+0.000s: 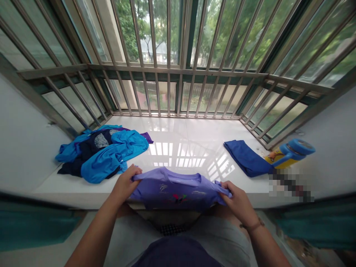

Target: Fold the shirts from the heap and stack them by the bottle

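Observation:
A purple T-shirt (178, 185) with small white marks and a colourful print on its chest is stretched between my two hands, over the front edge of the sill. Its neckline faces the window and its lower part hangs down out of sight. My left hand (126, 185) is closed on one sleeve. My right hand (233, 196), with a bracelet on the wrist, pinches the other sleeve. To the left of the shirt lies a crumpled heap of clothes (119, 148) in bright blue, dark navy and purple.
On the right of the white sill (178, 128) lies a folded blue garment (247, 159). Beside it a blue and yellow bottle (290, 152) leans near the wall, next to a blurred-out patch. Metal window bars (178, 70) enclose the sill. Teal curtains (33, 226) hang at both sides.

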### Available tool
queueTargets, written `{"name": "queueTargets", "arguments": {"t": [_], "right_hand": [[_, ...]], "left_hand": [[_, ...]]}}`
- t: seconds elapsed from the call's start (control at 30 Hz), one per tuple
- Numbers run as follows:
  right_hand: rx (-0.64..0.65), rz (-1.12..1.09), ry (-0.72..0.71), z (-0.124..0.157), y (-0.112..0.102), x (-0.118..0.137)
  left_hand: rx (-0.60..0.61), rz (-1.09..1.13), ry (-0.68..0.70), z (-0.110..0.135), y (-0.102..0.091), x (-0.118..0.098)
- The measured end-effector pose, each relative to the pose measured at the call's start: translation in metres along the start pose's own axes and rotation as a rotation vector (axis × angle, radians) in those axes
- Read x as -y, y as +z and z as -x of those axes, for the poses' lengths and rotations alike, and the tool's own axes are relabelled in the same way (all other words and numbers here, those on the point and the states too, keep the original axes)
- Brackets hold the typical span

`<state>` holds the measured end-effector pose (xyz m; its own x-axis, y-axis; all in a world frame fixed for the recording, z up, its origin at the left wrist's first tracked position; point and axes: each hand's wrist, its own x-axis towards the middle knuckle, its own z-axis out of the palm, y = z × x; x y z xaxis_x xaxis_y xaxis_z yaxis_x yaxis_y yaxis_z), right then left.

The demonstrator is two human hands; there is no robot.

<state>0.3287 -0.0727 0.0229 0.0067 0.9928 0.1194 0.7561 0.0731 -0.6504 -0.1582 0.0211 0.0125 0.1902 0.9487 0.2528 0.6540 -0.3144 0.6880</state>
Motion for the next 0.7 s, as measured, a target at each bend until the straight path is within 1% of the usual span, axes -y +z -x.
{"name": "queueTargets", "arguments": {"t": [0.1,0.17,0.23,0.3,0.37,0.4,0.43,0.47,0.5,0.53,0.6,0.63,0.67,0.7], "right_hand": [[-0.047,0.018,-0.029,0.022,-0.012,0.006],[-0.108,0.067,-0.074,0.034,-0.021,0.007],[-0.233,0.125,-0.138,0.044,-0.033,0.008],[-0.38,0.195,-0.211,0.048,-0.05,0.011],[-0.496,0.279,-0.269,0.04,-0.071,0.015],[-0.524,0.318,-0.298,0.031,-0.082,0.018],[-0.53,0.349,-0.32,0.017,-0.092,0.021],[-0.521,0.372,-0.339,-0.001,-0.102,0.024],[-0.481,0.386,-0.352,-0.023,-0.109,0.027],[-0.432,0.397,-0.343,-0.048,-0.115,0.03],[-0.303,0.46,-0.296,-0.103,-0.12,0.034],[-0.23,0.507,-0.266,-0.13,-0.12,0.037],[-0.175,0.568,-0.231,-0.154,-0.117,0.039],[-0.139,0.626,-0.184,-0.175,-0.113,0.041]], "left_hand": [[-0.082,0.012,0.002,0.026,-0.02,-0.017],[-0.13,-0.039,-0.026,0.043,-0.036,-0.028],[-0.187,-0.117,-0.049,0.059,-0.056,-0.038],[-0.242,-0.191,-0.05,0.07,-0.079,-0.047],[-0.267,-0.268,-0.035,0.067,-0.103,-0.053],[-0.266,-0.315,-0.035,0.058,-0.114,-0.055],[-0.25,-0.369,-0.04,0.043,-0.124,-0.056],[-0.226,-0.425,-0.054,0.022,-0.131,-0.057],[-0.181,-0.474,-0.065,-0.003,-0.135,-0.058],[-0.105,-0.518,-0.062,-0.032,-0.137,-0.057],[0.114,-0.56,-0.063,-0.095,-0.132,-0.055],[0.171,-0.565,-0.068,-0.126,-0.126,-0.052],[0.188,-0.573,-0.074,-0.153,-0.116,-0.05],[0.172,-0.606,-0.103,-0.176,-0.104,-0.048]]}}
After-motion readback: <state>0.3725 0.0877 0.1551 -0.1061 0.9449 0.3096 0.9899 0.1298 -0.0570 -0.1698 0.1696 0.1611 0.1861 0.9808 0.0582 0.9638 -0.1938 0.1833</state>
